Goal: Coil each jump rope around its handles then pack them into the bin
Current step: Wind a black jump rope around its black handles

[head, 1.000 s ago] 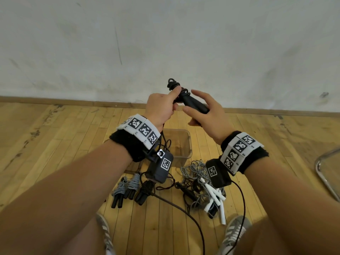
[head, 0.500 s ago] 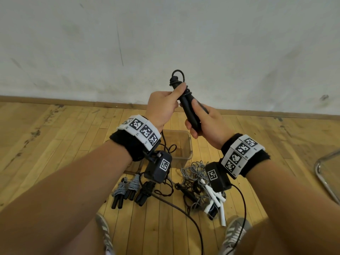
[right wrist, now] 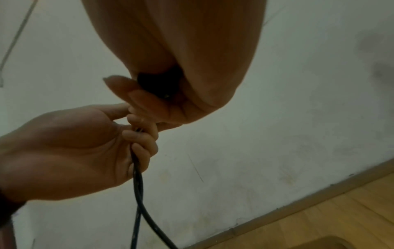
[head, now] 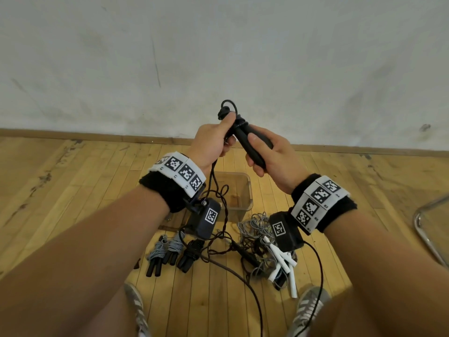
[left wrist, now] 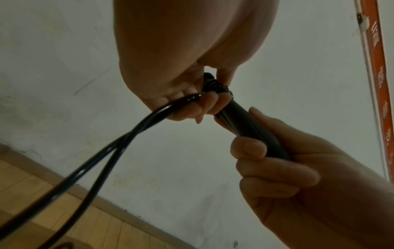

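The right hand point(head: 269, 156) had closed around the black handles point(head: 252, 147) again. The left hand point(head: 211, 144) pinched the rope point(left wrist: 119, 139) by its fingertips, probably starting another wrap.

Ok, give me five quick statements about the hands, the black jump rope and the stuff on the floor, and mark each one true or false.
1. The right hand grips the black handles. True.
2. The left hand hangs idle, holding nothing. False: its fingers are curled round the black rope at the handles' top end.
3. The clear bin already holds coiled ropes. False: nothing shows inside it.
4. Two gray coiled ropes lie on the floor, left of the tangle. True.
5. The white handles are in the right hand. False: they lie on the floor in the gray rope tangle.
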`<state>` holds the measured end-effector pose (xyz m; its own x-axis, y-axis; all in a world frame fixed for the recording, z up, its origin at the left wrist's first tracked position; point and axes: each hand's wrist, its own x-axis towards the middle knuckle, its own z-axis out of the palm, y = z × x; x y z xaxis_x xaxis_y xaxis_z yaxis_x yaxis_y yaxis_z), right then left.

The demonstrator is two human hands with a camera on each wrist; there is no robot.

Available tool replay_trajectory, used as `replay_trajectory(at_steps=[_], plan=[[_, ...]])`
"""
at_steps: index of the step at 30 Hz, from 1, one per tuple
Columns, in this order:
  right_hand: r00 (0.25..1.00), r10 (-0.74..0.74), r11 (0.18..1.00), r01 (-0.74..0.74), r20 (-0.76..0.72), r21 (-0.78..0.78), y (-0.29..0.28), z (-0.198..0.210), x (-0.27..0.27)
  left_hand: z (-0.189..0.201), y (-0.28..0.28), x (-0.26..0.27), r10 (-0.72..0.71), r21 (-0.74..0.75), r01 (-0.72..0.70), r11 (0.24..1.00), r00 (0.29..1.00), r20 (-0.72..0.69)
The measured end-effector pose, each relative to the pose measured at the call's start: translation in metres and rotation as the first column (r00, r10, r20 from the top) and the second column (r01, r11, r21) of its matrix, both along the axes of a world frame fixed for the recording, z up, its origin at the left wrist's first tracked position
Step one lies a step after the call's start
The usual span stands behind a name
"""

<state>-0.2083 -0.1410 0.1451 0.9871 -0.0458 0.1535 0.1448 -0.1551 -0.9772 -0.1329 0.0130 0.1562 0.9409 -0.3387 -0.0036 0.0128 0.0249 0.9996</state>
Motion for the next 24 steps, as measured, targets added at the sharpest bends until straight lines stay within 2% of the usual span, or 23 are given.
replay_trajectory(at_steps=[4, 7, 14, 19, 24], plan=[[0.994, -0.079, 0.985, 0.09, 0.08, -0.15, -0.006, -0.002, 0.003, -0.005, -0.001, 0.001, 0.009, 0.06, -0.009, 0.998, 1.0, -0.002], [0.984, -0.116, 0.949, 0.15, 0.137, -0.277, -0.008, -0.006, 0.006, -0.007, -0.003, 0.0, 0.067, 0.074, -0.065, 0.995, 0.997, -0.031], [0.932, -0.26, 0.76, 0.359, 0.253, -0.542, -0.021, -0.017, 0.014, -0.012, -0.001, -0.002, 0.113, 0.139, -0.121, 0.983, 0.991, 0.065], [0.934, -0.286, 0.645, 0.354, 0.215, -0.678, -0.024, -0.015, 0.014, -0.008, -0.005, -0.005, 0.093, 0.115, -0.095, 0.989, 0.995, 0.029], [0.952, -0.196, 0.649, 0.307, 0.237, -0.696, -0.019, -0.023, 0.014, 0.0, -0.006, -0.01, 0.116, 0.057, -0.113, 0.992, 0.992, -0.052]])
